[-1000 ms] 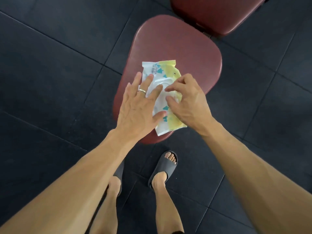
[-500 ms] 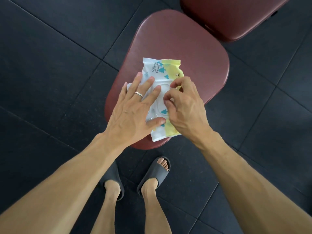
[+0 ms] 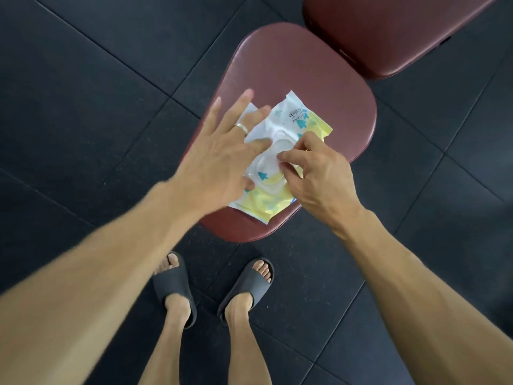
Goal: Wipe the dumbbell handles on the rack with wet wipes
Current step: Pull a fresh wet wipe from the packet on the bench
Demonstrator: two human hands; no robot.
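A white and yellow pack of wet wipes (image 3: 297,122) lies flat on the dark red bench seat (image 3: 302,68). My left hand (image 3: 222,159), a ring on one finger, rests spread on the pack's left side, pressing it down with the fingers. My right hand (image 3: 313,173) is at the clear flap in the pack's middle, thumb and forefinger pinched at the flap's edge. No wipe shows outside the pack. No dumbbell or rack is in view.
A second dark red pad (image 3: 388,31) of the bench stands at the top right. Black rubber floor tiles (image 3: 83,107) surround the bench. My feet in dark slides (image 3: 244,290) stand just in front of the seat.
The pack has turned a little clockwise on the seat. My left hand has spread wider and shifted left, and my right fingers have moved down to the flap's edge.
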